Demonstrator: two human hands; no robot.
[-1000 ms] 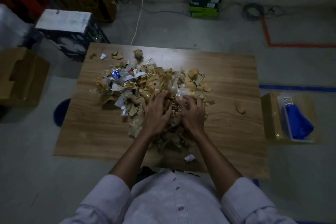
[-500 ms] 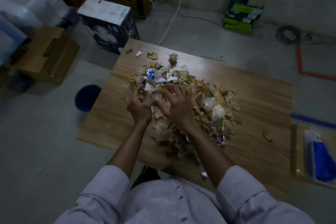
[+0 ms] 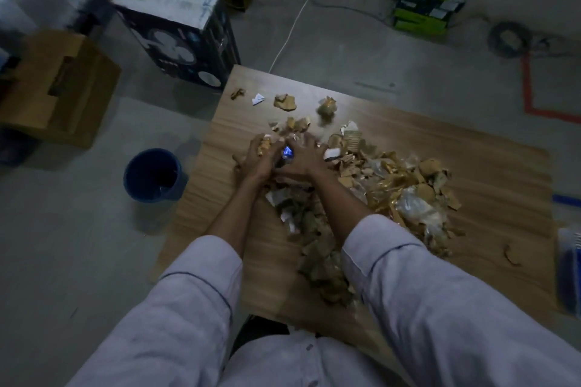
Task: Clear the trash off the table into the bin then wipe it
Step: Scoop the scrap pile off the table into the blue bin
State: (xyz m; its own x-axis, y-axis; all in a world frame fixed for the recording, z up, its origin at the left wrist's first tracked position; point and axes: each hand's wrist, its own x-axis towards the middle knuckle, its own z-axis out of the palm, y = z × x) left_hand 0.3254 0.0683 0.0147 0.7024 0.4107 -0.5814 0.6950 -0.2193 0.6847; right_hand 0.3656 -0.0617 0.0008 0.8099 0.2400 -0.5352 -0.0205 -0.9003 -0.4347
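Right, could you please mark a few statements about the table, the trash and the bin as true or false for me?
1. The round dark-blue plastic bin stands on the floor left of the wooden table. True.
2. The table is cleared of trash. False: a pile of torn cardboard and wrapper scraps covers its middle.
3. The left hand and right hand are close together at the pile's left end. True.
4. The right hand holds a wiping cloth. False: it lies on scraps, with no cloth in it.
5. A small white paper scrap lies apart near the table's far left corner. True.
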